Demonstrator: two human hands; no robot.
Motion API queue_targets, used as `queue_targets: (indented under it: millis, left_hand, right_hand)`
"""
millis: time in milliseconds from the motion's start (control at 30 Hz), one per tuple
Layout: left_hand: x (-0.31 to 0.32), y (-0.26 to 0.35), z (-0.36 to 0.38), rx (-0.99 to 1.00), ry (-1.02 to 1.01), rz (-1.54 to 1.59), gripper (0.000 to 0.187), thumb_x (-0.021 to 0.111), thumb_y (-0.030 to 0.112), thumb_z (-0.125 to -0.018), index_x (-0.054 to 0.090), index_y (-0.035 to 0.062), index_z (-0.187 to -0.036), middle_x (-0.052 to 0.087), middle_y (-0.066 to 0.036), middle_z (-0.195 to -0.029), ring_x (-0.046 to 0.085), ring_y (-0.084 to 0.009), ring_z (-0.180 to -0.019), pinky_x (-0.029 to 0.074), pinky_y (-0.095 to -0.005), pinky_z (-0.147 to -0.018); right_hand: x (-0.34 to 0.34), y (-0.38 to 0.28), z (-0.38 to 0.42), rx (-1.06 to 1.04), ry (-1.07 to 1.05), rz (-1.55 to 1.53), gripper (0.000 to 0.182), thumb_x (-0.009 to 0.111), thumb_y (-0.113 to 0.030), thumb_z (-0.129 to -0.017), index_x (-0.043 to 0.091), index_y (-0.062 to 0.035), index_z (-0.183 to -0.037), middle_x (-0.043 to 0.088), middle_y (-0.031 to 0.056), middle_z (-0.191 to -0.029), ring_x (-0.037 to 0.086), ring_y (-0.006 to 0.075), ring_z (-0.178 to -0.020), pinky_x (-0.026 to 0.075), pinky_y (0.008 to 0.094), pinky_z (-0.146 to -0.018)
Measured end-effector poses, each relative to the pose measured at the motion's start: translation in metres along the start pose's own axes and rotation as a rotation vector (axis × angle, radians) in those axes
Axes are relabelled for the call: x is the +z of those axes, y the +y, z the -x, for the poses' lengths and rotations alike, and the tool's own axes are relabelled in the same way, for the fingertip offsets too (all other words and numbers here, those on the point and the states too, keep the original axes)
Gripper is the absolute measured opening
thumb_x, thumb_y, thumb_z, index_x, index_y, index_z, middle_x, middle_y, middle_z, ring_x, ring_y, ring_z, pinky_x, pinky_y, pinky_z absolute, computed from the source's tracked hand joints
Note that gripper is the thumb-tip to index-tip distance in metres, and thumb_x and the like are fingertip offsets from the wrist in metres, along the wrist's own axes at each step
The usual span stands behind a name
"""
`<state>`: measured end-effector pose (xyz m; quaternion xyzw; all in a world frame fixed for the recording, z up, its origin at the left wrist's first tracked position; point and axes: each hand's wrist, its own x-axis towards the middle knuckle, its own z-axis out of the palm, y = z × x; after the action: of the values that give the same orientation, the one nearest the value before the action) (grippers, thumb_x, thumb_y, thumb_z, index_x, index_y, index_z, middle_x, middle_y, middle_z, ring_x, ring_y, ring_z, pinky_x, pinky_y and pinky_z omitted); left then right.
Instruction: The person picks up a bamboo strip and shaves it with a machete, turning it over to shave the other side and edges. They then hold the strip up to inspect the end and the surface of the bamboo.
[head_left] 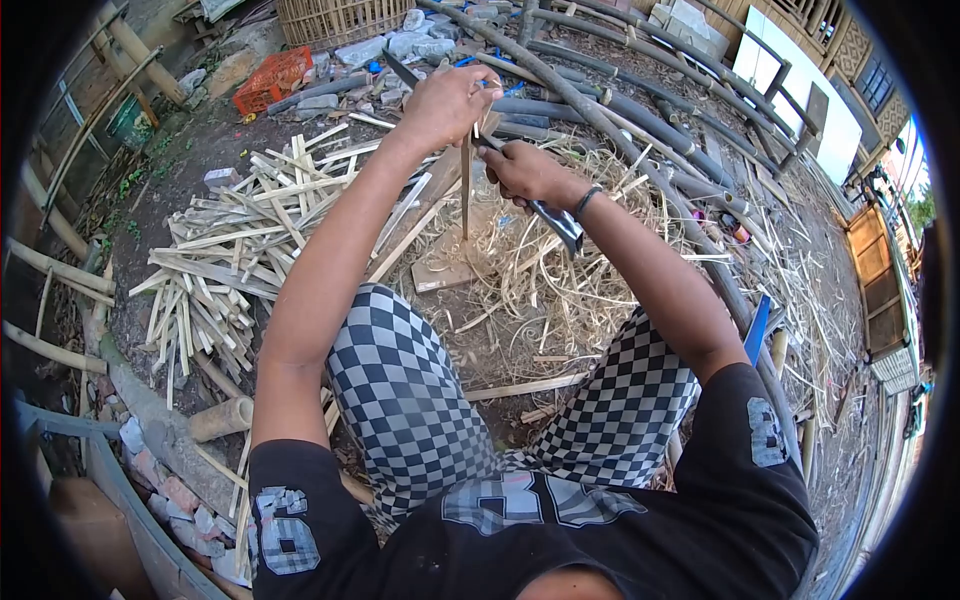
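Observation:
My left hand [450,105] is closed around the upper end of a thin bamboo strip [465,190]. The strip stands nearly upright, its lower end on a flat wooden block [440,276]. A little lower and to the right, my right hand [532,172] grips a large knife, its dark blade [402,72] reaching up and left behind my left hand. The shiny butt of the knife's handle [562,230] sticks out below my right fist. Blade and strip cross near my right fingers; their exact contact is hidden. Curly shavings [540,270] lie around the block.
Split bamboo strips [235,235] are heaped on the left. Long poles [640,115] lie across the back and right, with an orange crate [272,80] and a woven basket [335,18] behind. A blue-handled tool [758,328] rests by my right elbow. Rubble [180,495] lies at lower left.

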<state>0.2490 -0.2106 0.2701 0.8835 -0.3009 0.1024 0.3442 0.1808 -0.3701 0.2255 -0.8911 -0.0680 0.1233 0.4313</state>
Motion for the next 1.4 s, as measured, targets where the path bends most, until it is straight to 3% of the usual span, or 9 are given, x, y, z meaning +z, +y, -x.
queue_targets:
  millis: [100, 433, 667, 800, 1000, 1067, 1133, 1267, 1400]
  left_hand:
    - [0.007, 0.001, 0.002, 0.104, 0.097, -0.123, 0.031, 0.059, 0.040, -0.097, 0.067, 0.0156, -0.113, 0.072, -0.014, -0.084, 0.070, -0.0346, -0.087, 0.054, -0.0492, -0.083]
    - [0.013, -0.005, -0.010, 0.046, 0.264, -0.332, 0.033, 0.055, 0.039, -0.099, 0.063, 0.0134, -0.118, 0.072, -0.020, -0.090, 0.069, -0.0419, -0.092, 0.053, -0.0537, -0.084]
    - [0.010, -0.024, -0.018, -0.001, 0.319, -0.373, 0.036, 0.057, 0.040, -0.098, 0.063, 0.0126, -0.120, 0.072, -0.021, -0.093, 0.069, -0.0429, -0.091, 0.053, -0.0539, -0.083]
    - [0.005, -0.033, -0.016, -0.009, 0.299, -0.329, 0.036, 0.058, 0.040, -0.097, 0.062, 0.0135, -0.121, 0.072, -0.020, -0.091, 0.069, -0.0421, -0.090, 0.053, -0.0534, -0.082]
    - [0.005, -0.039, -0.013, -0.025, 0.310, -0.278, 0.032, 0.058, 0.040, -0.098, 0.064, 0.0145, -0.116, 0.072, -0.020, -0.088, 0.070, -0.0403, -0.090, 0.054, -0.0518, -0.083]
    - [0.005, -0.040, -0.012, -0.003, 0.332, -0.301, 0.032, 0.057, 0.041, -0.098, 0.065, 0.0150, -0.115, 0.072, -0.019, -0.091, 0.070, -0.0389, -0.091, 0.054, -0.0513, -0.083]
    - [0.007, -0.047, -0.006, 0.070, 0.359, -0.314, 0.034, 0.058, 0.043, -0.097, 0.065, 0.0164, -0.118, 0.073, -0.017, -0.094, 0.070, -0.0376, -0.093, 0.054, -0.0507, -0.084]
    - [-0.002, -0.054, -0.011, 0.044, 0.374, -0.272, 0.038, 0.058, 0.046, -0.096, 0.065, 0.0186, -0.121, 0.073, -0.016, -0.098, 0.070, -0.0357, -0.096, 0.054, -0.0488, -0.085]
    - [-0.003, -0.059, -0.012, 0.018, 0.351, -0.233, 0.036, 0.058, 0.045, -0.096, 0.065, 0.0189, -0.121, 0.074, -0.014, -0.091, 0.071, -0.0351, -0.094, 0.054, -0.0483, -0.085]
  right_hand:
    - [0.020, 0.018, -0.012, 0.018, -0.001, 0.032, 0.044, 0.041, -0.035, -0.104, 0.053, 0.0010, -0.081, 0.056, 0.0082, -0.058, 0.056, 0.0196, -0.044, 0.052, 0.0385, -0.044]
    - [0.020, 0.022, -0.036, -0.039, 0.302, 0.597, 0.048, 0.046, -0.036, -0.102, 0.068, 0.0065, -0.100, 0.069, 0.0303, -0.096, 0.068, 0.0454, -0.093, 0.053, 0.0531, -0.086]
    - [0.012, 0.013, -0.045, -0.098, 0.343, 0.703, 0.046, 0.046, -0.038, -0.103, 0.068, 0.0019, -0.103, 0.070, 0.0266, -0.085, 0.071, 0.0392, -0.078, 0.057, 0.0495, -0.074]
    - [0.006, -0.005, -0.034, 0.171, -0.002, 0.102, 0.049, 0.046, -0.045, -0.104, 0.060, 0.0020, -0.097, 0.059, 0.0087, -0.062, 0.060, 0.0193, -0.047, 0.052, 0.0374, -0.044]
    - [0.027, 0.004, -0.042, -0.131, 0.307, -0.023, 0.059, 0.048, -0.045, -0.104, 0.059, 0.0001, -0.067, 0.055, 0.0069, -0.055, 0.055, 0.0162, -0.042, 0.046, 0.0322, -0.042]
    - [0.062, 0.032, -0.057, -0.205, 0.488, 0.345, 0.049, 0.046, -0.032, -0.102, 0.069, 0.0082, -0.085, 0.067, 0.0326, -0.081, 0.066, 0.0503, -0.086, 0.052, 0.0558, -0.084]
    - [0.084, 0.057, -0.061, -0.050, 0.402, 0.427, 0.051, 0.046, -0.033, -0.102, 0.068, 0.0106, -0.088, 0.066, 0.0346, -0.084, 0.066, 0.0509, -0.086, 0.052, 0.0552, -0.085]
    - [0.073, 0.062, -0.078, -0.129, 0.355, 0.477, 0.044, 0.049, -0.027, -0.102, 0.065, 0.0076, -0.080, 0.066, 0.0289, -0.074, 0.066, 0.0447, -0.067, 0.055, 0.0496, -0.068]
    - [0.065, 0.064, -0.072, 0.143, -0.013, -0.197, 0.043, 0.047, -0.036, -0.105, 0.050, -0.0050, -0.075, 0.054, 0.0033, -0.060, 0.060, 0.0140, -0.053, 0.049, 0.0325, -0.047]
